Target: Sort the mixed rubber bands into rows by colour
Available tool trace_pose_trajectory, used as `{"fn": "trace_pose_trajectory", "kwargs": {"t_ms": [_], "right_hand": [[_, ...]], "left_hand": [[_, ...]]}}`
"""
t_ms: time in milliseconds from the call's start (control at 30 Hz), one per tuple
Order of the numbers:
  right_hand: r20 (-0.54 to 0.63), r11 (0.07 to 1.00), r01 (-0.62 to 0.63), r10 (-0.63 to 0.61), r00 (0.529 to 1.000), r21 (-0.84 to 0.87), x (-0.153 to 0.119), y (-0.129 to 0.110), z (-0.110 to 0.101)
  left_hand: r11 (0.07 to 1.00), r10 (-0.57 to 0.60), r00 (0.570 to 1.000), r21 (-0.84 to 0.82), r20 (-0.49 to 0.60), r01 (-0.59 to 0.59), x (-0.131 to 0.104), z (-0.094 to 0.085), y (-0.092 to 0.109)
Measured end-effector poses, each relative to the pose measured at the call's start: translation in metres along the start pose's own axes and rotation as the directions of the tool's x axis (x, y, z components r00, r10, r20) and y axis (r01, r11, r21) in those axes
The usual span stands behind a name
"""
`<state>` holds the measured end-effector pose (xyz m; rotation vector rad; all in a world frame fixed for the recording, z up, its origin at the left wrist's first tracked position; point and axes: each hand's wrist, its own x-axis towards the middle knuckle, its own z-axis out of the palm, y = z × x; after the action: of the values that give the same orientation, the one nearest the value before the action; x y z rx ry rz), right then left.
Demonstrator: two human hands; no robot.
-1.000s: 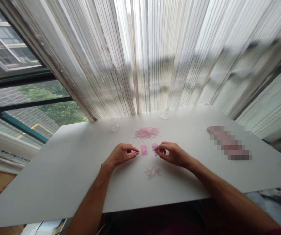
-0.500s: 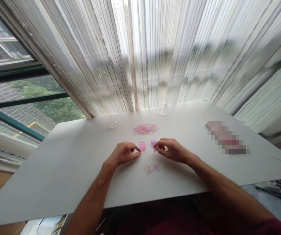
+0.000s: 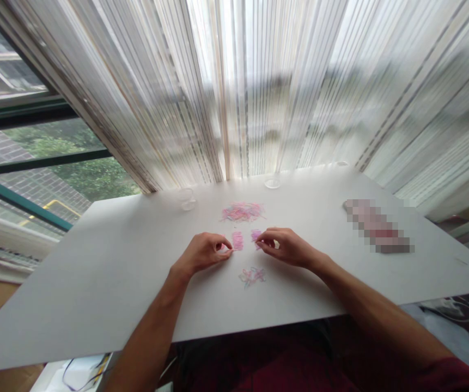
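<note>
On the white table, my left hand (image 3: 208, 251) has thumb and index finger pinched at the lower left of a neat pink group (image 3: 238, 240) of small thin pieces, which look like rubber bands. Facing it, my right hand (image 3: 285, 247) pinches at the edge of a smaller purple group (image 3: 255, 236). Whatever lies between either pair of fingertips is too small to make out. Behind both groups is a large loose heap (image 3: 242, 211) of mixed pink and pale bands. A small scattered pile (image 3: 253, 276) lies nearer to me, between my forearms.
A clear round container (image 3: 187, 200) stands at the back left of the table (image 3: 107, 283). A clear lid-like disc (image 3: 272, 184) lies near the back edge. Over to the right is a pixelated, pinkish oblong thing (image 3: 377, 226). A striped curtain (image 3: 250, 109) hangs behind the table.
The camera view has shifted slightly. Both hands stay pinched beside the same pink and purple groups, with only slight finger movement.
</note>
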<state>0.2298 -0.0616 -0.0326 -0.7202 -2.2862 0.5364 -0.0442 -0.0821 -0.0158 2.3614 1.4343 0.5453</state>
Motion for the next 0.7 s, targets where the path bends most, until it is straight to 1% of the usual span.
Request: {"fn": "trace_pose_trajectory", "kwargs": {"t_ms": [133,233,367,500,600,700], "right_hand": [[0.003,1.0,-0.009,0.009,1.0,-0.001,0.0,0.0,0.0],[0.002,1.0,-0.003,0.003,1.0,0.005,0.0,0.0,0.0],[-0.005,1.0,0.006,-0.006,1.0,0.004,0.0,0.001,0.0],[-0.007,1.0,0.007,-0.007,1.0,0.007,0.0,0.0,0.0],[-0.006,1.0,0.002,-0.002,1.0,0.008,0.0,0.0,0.0],[-0.014,1.0,-0.004,0.004,1.0,0.012,0.0,0.0,0.0]], "left_hand": [[0.999,0.041,0.999,-0.006,-0.01,-0.041,-0.001,0.001,0.001],[0.996,0.087,0.996,0.014,0.015,-0.087,0.0,0.006,0.004],[0.989,0.114,0.991,0.083,0.064,-0.119,0.002,0.012,0.007],[0.981,0.119,0.992,0.151,0.049,-0.125,0.002,0.013,0.007],[0.98,0.134,0.99,0.143,0.041,-0.139,0.002,0.012,0.006],[0.986,0.142,0.99,0.09,0.02,-0.143,0.002,0.01,0.005]]}}
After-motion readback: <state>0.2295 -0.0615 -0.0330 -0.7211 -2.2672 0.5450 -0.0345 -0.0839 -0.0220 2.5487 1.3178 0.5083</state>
